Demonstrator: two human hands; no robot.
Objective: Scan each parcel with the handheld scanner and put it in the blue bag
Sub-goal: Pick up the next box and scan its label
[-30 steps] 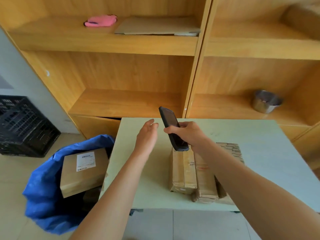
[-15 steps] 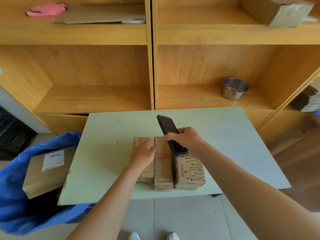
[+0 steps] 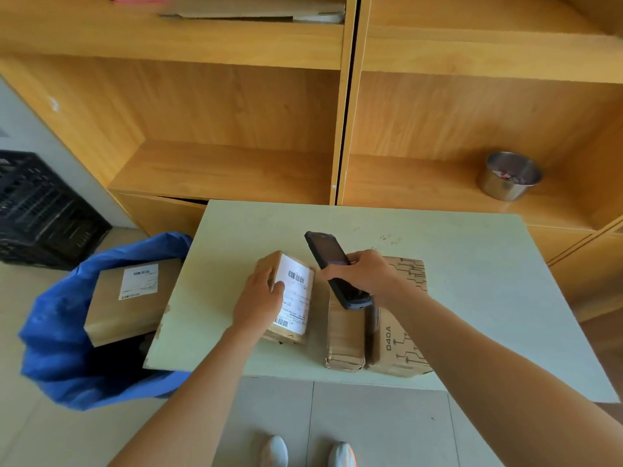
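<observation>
View: a single head-worn wide-angle camera, so no second view shares the scene.
Position: above the near edge of the table (image 3: 472,271), close enough that both forearms fill the lower frame.
Direction: forward and steeply down, with the shoes (image 3: 274,451) at the bottom edge.
Far: the wooden shelves (image 3: 236,170) fill the top half.
Left: the blue bag (image 3: 57,348) on the floor.
Distortion: straight shelf edges bow toward the corners.

Four parcels (image 3: 292,294): three on table (image 3: 472,264), one in blue bag (image 3: 54,348); one scanner (image 3: 337,269).
</observation>
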